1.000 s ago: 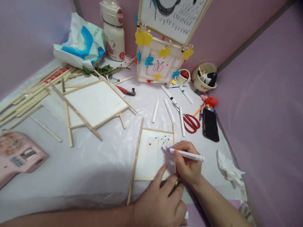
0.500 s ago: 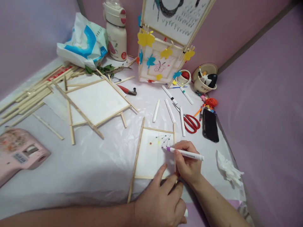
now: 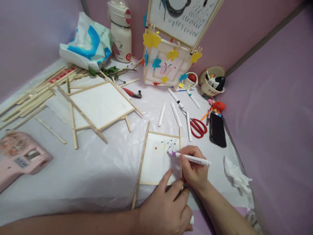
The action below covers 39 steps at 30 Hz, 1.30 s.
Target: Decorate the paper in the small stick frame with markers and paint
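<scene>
My right hand is closed around a white marker with a purple collar. Its tip rests on the white paper panel, which has a thin wooden stick frame. Fine dark lines with small green dots fan out on the panel, beside a yellow spot and a small reddish dot. My left hand lies spread over the frame's lower edge, index fingertip on the paper. A small white thing shows partly from beneath that hand; I cannot tell what it is.
Several white markers, red-handled scissors and a phone lie beyond the panel. A second stick frame, loose sticks and a pink glue gun are left. Behind stand a decorated lantern and a bottle.
Both hands, the marker and the framed panel look almost the same as before. The view has shifted very slightly.
</scene>
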Motion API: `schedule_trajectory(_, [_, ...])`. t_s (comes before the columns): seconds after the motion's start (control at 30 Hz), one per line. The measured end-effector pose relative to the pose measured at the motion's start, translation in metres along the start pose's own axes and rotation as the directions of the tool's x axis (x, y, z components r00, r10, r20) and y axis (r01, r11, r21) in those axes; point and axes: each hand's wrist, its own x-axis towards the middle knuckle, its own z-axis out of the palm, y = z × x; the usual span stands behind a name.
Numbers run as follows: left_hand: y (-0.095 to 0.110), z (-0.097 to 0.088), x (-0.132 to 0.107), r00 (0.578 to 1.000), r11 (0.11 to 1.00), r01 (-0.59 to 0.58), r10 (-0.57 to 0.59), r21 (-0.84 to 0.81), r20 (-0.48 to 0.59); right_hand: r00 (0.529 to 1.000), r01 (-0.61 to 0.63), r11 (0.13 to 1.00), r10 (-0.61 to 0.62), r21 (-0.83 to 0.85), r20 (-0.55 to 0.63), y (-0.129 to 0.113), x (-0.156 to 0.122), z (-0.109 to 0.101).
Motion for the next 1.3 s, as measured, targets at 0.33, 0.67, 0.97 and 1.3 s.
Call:
schedule_trajectory(0.33, [-0.0002, 0.0005, -0.0003, 1.000, 1.000, -0.001, 0.001, 0.009, -0.006, 1.000, -0.008, 1.000, 0.008, 0.003, 0.008, -0.0009, 0.0000, 0.0003])
schedule_trajectory(0.67, [0.0003, -0.0003, 0.0008, 1.000, 1.000, 0.013, -0.012, 0.007, -0.010, 1.000, -0.029, 0.999, 0.029, -0.015, 0.003, -0.0012, -0.0002, 0.0005])
schedule_trajectory(0.97, [-0.0008, -0.0006, 0.0013, 1.000, 1.000, 0.004, -0.004, 0.001, -0.004, 1.000, -0.027, 0.999, 0.027, -0.028, 0.006, -0.0001, -0.0009, 0.0007])
schedule_trajectory(1.3, [0.0000, -0.0021, 0.0018, 0.999, 1.000, 0.012, -0.012, 0.014, -0.036, 1.000, -0.018, 0.999, 0.018, -0.040, 0.008, 0.0001, -0.0008, 0.0007])
